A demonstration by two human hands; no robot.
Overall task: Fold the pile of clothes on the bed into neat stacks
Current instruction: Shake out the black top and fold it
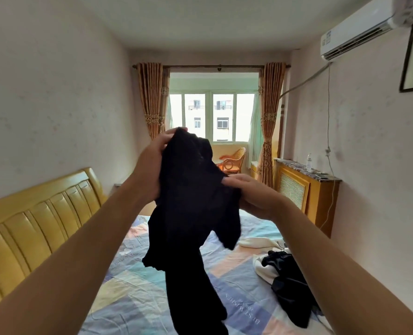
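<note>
Black garment (191, 213) held up in the air over the bed (137, 286), hanging loose. Left hand (150, 163) grips its top edge, right hand (253, 194) pinches the side. Remaining clothes pile (280, 274) lies on the bed's right side.

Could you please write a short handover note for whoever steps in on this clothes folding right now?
Left hand grips the top of the black garment; right hand pinches its side with its fingers.
The garment hangs unfolded in the air above the bed.
A pile of white and dark clothes lies unfolded on the bed's right side.
Done: no folded stack in view.
Left: fold this garment, then the pile.
</note>
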